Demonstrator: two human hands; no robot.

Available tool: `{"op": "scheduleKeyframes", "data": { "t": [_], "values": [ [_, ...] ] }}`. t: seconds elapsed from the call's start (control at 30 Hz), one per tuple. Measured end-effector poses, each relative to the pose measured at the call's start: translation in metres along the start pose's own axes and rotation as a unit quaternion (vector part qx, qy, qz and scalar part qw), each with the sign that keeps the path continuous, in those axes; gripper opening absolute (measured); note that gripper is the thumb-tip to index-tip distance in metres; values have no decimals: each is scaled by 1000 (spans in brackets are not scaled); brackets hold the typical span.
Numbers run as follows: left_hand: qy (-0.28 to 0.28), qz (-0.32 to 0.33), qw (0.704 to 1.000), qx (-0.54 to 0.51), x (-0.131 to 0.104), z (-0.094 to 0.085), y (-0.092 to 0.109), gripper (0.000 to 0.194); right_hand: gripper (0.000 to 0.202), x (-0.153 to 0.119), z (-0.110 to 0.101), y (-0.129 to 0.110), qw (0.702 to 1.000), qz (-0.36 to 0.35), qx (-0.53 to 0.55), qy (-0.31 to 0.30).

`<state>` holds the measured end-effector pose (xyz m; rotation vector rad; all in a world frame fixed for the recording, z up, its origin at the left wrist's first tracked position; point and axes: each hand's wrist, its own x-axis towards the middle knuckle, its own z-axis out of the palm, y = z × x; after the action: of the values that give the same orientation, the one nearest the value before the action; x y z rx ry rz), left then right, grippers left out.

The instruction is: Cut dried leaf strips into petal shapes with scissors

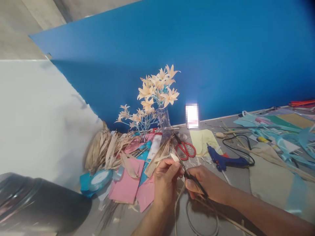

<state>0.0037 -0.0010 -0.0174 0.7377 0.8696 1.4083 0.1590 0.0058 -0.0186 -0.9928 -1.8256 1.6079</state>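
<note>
My left hand (164, 183) pinches a small cream-coloured, petal-like piece (175, 157) between thumb and fingers. Wrapped round dark scissors (195, 183), my right hand (211, 184) holds them close beside that piece. The blades point up and away from me; whether they touch the piece I cannot tell. Just beyond my hands lies another pair of scissors with red handles (189, 150). Cream artificial flowers (159, 85) on light-blue stems stand in a clear vase (163, 121), with a smaller spray of the same flowers (137, 118) to its left.
Dried husks (100, 147), pink sheets (126, 183) and a ribbon roll (100, 179) cover the left side. A blue glue gun (226, 160), yellow paper (205, 142), beige cloth (268, 177) and blue ribbons (286, 147) lie right. A dark cylinder (44, 203) is at lower left.
</note>
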Motion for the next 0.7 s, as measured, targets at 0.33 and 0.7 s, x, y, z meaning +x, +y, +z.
{"op": "scheduleKeyframes", "data": {
  "t": [0.33, 0.7],
  "values": [
    [23, -27, 999, -25, -1, 0, 2, 28, 69, 2, 0, 8, 1000, 7, -24, 11],
    [18, -26, 999, -27, 0, 1, 0, 27, 56, 1, 4, 5, 1000, 22, 1, 23]
  ]
}}
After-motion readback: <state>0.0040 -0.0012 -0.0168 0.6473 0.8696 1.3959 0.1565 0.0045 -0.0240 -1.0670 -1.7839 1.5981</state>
